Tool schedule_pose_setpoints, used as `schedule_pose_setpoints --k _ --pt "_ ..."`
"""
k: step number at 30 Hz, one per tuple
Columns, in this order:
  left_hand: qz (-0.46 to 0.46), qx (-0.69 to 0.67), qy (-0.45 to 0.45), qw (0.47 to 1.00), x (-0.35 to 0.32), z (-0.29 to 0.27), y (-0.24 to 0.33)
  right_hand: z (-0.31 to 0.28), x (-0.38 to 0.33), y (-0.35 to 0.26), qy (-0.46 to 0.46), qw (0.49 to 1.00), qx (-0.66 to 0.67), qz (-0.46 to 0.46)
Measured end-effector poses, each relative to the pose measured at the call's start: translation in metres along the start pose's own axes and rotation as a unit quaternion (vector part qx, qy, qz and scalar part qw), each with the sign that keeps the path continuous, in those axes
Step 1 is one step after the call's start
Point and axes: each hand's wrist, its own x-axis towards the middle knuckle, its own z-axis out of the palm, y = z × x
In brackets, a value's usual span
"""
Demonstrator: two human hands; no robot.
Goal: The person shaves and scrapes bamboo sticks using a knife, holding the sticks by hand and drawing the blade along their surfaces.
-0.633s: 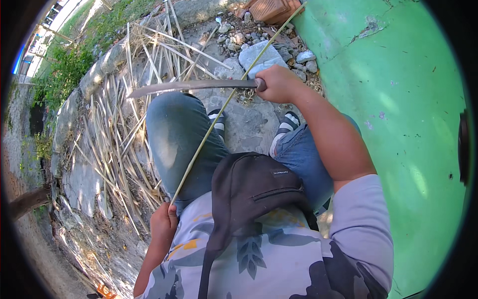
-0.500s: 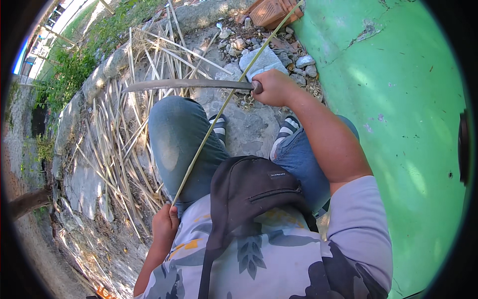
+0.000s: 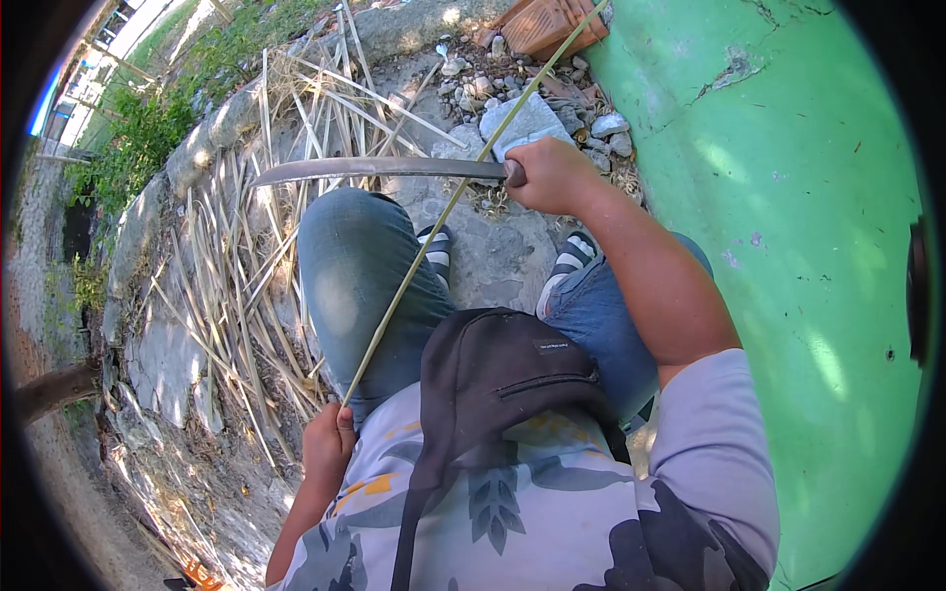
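My right hand (image 3: 552,175) is closed round the handle of a machete (image 3: 384,167). Its long, slightly curved blade points left, above my knee. A thin yellow-green bamboo strip (image 3: 424,254) runs slantwise from my lap up past the blade, crossing it close to the handle. At its lower end my left hand (image 3: 328,436) grips the strip between thumb and fingers, beside my left hip. Whether the blade's edge touches the strip I cannot tell.
Many pale split strips (image 3: 232,286) lie scattered on the ground to my left. Ahead are a grey stone block (image 3: 524,123), rubble and an orange-brown clay piece (image 3: 552,25). A green painted surface (image 3: 788,246) spans the right. A black bag (image 3: 503,384) rests on my front.
Both hands keep their grips, and machete and strip stay crossed in nearly the same place. The whole view has shifted only slightly.
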Motion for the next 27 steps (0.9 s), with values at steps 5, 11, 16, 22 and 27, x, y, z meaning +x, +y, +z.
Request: schedule_pose_setpoints --k 5,11,16,22,27 --pt "-0.007 0.002 0.002 1.000 -0.004 -0.002 0.004 -0.002 0.002 -0.003 0.013 0.999 -0.002 -0.030" --pt "0.001 0.021 -0.005 1.000 0.001 0.002 -0.003 0.003 -0.002 -0.004 0.036 0.999 0.017 -0.036" --pt "-0.010 -0.003 -0.010 1.000 0.002 -0.002 0.006 -0.007 -0.001 0.013 0.039 0.999 -0.005 -0.009" --pt "-0.005 -0.013 -0.015 1.000 0.000 0.006 -0.010 -0.012 -0.006 0.000 0.044 0.999 -0.005 -0.012" --pt "-0.008 -0.028 -0.007 1.000 0.001 0.001 -0.003 -0.011 0.001 0.018 0.072 0.997 0.007 0.022"
